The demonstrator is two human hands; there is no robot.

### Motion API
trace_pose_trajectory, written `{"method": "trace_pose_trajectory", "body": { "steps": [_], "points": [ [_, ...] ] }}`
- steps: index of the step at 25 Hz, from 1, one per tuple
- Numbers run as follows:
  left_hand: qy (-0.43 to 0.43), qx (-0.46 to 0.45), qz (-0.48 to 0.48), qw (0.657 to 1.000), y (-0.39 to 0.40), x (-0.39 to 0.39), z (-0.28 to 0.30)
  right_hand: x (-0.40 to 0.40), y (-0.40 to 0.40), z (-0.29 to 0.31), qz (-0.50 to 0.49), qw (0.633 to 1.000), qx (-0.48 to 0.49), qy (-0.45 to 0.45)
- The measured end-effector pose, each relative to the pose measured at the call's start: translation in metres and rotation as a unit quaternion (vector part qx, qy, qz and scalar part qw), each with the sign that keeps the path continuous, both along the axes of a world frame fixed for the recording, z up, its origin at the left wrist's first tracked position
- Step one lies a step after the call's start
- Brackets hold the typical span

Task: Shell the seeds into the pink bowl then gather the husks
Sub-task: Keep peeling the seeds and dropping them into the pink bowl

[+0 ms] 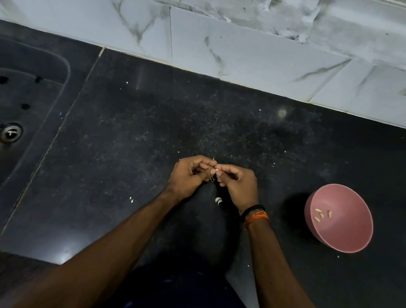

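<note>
My left hand [188, 175] and my right hand [239, 184] meet fingertip to fingertip over the black counter, both pinching one small pale seed [216, 171] between them. Below the hands, two curved white husks [218, 201] lie on the counter. The pink bowl [340, 239] stands to the right of my right hand, apart from it, with several shelled kernels [322, 213] inside.
A dark sink [8, 112] with a metal drain [10, 131] is sunk into the counter at the left. A white marbled tile wall [236, 47] runs along the back. Small white crumbs dot the black counter [148, 126].
</note>
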State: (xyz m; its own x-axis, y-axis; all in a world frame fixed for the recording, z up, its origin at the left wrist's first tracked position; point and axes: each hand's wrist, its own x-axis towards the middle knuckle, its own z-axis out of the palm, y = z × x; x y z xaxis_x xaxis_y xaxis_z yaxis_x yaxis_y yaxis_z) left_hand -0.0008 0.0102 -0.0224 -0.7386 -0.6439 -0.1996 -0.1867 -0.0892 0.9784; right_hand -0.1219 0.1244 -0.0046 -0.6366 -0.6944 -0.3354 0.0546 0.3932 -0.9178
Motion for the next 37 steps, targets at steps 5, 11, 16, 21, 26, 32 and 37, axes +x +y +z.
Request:
{"method": "trace_pose_trajectory", "body": {
  "steps": [5, 11, 16, 21, 26, 32, 37],
  "points": [
    [-0.002, 0.019, 0.014, 1.000, -0.004, -0.004, -0.004, 0.000, 0.001, -0.004, -0.037, 0.999, -0.033, -0.008],
    [-0.004, 0.003, 0.013, 1.000, -0.003, -0.002, -0.007, 0.003, -0.005, -0.008, -0.016, 0.998, -0.001, 0.063],
    [-0.005, 0.023, 0.001, 1.000, -0.006, -0.002, -0.006, 0.003, -0.003, -0.010, -0.010, 0.999, -0.009, 0.052],
    [0.003, 0.040, 0.007, 0.999, -0.007, -0.002, -0.007, 0.002, -0.001, -0.011, -0.009, 0.999, -0.017, 0.045],
    [0.013, 0.052, 0.013, 0.998, -0.005, -0.002, -0.008, 0.002, -0.002, -0.009, -0.012, 0.999, -0.021, 0.022],
    [0.020, 0.061, 0.008, 0.998, -0.007, -0.002, -0.006, 0.000, -0.002, -0.009, -0.021, 0.999, -0.036, -0.024],
    [0.019, 0.060, 0.000, 0.998, -0.009, -0.001, -0.006, 0.001, -0.003, -0.009, -0.024, 0.999, -0.021, -0.012]
  ]
}}
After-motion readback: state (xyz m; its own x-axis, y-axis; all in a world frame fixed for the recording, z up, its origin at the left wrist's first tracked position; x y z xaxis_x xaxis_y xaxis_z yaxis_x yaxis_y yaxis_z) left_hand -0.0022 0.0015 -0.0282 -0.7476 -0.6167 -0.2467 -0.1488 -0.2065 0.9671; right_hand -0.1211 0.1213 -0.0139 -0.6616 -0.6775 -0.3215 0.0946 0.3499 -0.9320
